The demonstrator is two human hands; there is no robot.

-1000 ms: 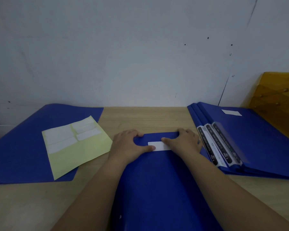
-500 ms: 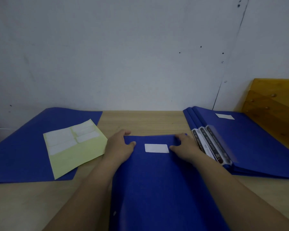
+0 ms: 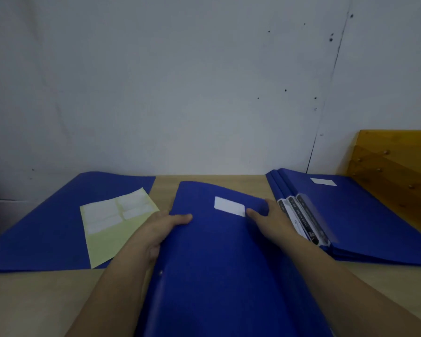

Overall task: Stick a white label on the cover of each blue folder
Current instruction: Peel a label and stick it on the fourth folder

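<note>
The blue folder (image 3: pixel 219 259) in the middle of the tabletop (image 3: pixel 34 305) already carries a white label (image 3: pixel 229 206) near the far end of its cover, so this one looks done as far as sticking goes; the stack of folders (image 3: pixel 365 220) to the right shows a label (image 3: pixel 323 182) on its top cover, and it cannot be told whether those beneath it are labelled; on the left another blue folder (image 3: pixel 46 222) lies flat with the yellow label sheet (image 3: pixel 117 227) resting on it, a few white labels still on that sheet, and no label shows on the part of its cover that is visible, so at least that one seems left to do. The left hand (image 3: pixel 161 229) grips the middle folder's left edge, thumb on top of the cover and the other fingers hidden beneath; the right hand (image 3: pixel 272 220) holds the right edge, thumb lying on the cover just beside the label's right end, perhaps touching it, the rest of its fingers curled round the edge; the label sits between the two thumbs, nearer the right one; the folder's far end looks raised off the tabletop, which suggests it is being moved aside, likely to the finished stack.
</note>
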